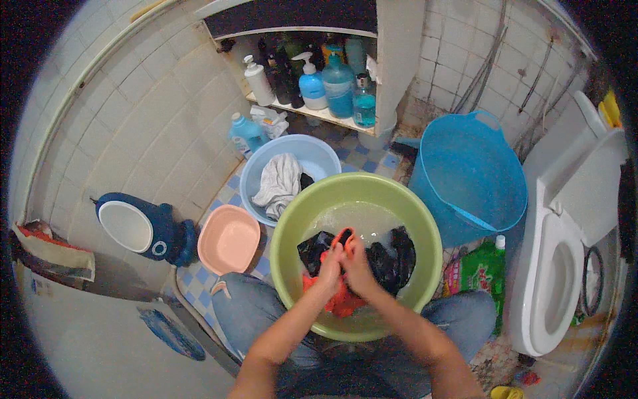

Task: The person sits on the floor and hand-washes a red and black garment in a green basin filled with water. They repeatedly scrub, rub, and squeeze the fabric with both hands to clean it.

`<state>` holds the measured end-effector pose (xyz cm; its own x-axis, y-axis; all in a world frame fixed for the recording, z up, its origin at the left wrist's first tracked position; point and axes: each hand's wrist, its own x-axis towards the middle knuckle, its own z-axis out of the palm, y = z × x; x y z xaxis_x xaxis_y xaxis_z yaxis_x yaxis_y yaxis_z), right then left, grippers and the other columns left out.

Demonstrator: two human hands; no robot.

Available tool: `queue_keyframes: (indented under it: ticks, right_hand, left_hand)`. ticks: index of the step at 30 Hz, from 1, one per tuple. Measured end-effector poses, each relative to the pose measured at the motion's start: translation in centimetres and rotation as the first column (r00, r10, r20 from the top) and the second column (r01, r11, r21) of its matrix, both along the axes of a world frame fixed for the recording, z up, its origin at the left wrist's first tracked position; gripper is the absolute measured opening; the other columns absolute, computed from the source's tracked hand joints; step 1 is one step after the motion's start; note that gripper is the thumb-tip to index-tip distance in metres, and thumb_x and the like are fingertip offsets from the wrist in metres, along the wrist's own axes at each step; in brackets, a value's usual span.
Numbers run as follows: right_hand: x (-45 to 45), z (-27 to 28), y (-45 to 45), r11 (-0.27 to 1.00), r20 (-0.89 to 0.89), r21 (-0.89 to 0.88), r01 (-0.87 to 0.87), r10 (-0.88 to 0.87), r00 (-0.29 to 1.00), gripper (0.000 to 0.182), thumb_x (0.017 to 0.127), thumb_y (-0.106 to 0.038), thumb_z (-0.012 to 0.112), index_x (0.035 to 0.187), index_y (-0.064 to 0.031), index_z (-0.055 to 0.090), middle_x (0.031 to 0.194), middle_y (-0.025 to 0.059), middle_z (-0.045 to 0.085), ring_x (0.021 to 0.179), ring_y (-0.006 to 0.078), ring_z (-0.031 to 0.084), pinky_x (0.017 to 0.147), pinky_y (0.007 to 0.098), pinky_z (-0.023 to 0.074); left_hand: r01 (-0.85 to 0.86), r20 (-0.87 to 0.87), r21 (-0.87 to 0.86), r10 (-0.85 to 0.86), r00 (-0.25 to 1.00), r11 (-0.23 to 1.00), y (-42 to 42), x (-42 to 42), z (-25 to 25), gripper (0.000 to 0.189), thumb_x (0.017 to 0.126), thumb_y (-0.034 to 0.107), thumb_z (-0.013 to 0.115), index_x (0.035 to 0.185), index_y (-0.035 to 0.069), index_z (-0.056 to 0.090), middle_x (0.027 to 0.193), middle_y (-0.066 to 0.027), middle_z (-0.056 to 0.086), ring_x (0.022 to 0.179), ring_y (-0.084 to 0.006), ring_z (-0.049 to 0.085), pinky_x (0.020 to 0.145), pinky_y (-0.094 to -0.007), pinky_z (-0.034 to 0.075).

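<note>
Over the green plastic basin (431,239) my left hand (331,269) and my right hand (358,267) are pressed together, both closed on a red-orange cloth (344,299). Part of that cloth loops up above the fingers, and its lower part hangs below my hands into cloudy water. Black wet fabric (394,259) lies in the basin at the right, with another black piece (315,249) to the left of my hands. The basin stands between my knees.
A light blue basin (324,149) with grey cloth (281,182) touches the green one. A pink basin (229,239) stands left. At right are a tall blue tub (468,179), a green detergent pouch (481,269) and a toilet (553,279). Bottles (340,87) fill the cabinet shelf.
</note>
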<state>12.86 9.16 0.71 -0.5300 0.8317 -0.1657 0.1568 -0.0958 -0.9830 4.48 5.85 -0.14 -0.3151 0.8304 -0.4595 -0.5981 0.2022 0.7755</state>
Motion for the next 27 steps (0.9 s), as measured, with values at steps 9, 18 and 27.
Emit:
queue_keyframes:
  ticks: [9,18,27]
  right_hand:
    - [-0.2,2.4,-3.1,0.905,-0.119,0.348,-0.243,0.3,0.946,0.056,0.088,-0.021,0.034,0.134,0.0028,0.013,0.143,0.0145,0.007,0.132,0.0242,0.005,0.106,0.0333,0.0039]
    - [0.0,1.7,-0.6,0.935,0.048,0.343,-0.089,0.077,0.996,0.049,0.087,-0.016,0.032,0.132,0.0028,0.022,0.136,0.0204,0.024,0.128,0.0304,0.021,0.104,0.0346,0.0152]
    - [1.9,-0.8,2.9,0.971,0.02,0.237,0.043,-0.049,0.999,0.048,0.086,-0.009,0.035,0.131,0.0035,0.024,0.136,0.0205,0.026,0.124,0.033,0.028,0.103,0.0339,0.0193]
  left_hand:
    - [-0.174,0.051,0.051,0.171,0.984,0.984,1.8,-3.5,-1.7,0.048,0.086,0.046,0.044,0.121,0.013,0.043,0.108,-0.0029,0.052,0.087,-0.0158,0.05,0.077,-0.0323,0.043]
    - [0.084,0.195,0.056,-0.093,0.976,0.995,0.1,-1.1,-3.1,0.042,0.088,0.041,0.041,0.116,0.009,0.046,0.107,-0.0034,0.053,0.098,-0.0172,0.049,0.087,-0.0336,0.038]
    - [0.143,0.161,0.007,-0.143,0.977,0.99,-0.8,1.0,-1.7,0.04,0.087,0.035,0.046,0.119,0.01,0.045,0.115,-0.0061,0.052,0.105,-0.0214,0.049,0.091,-0.0378,0.038]
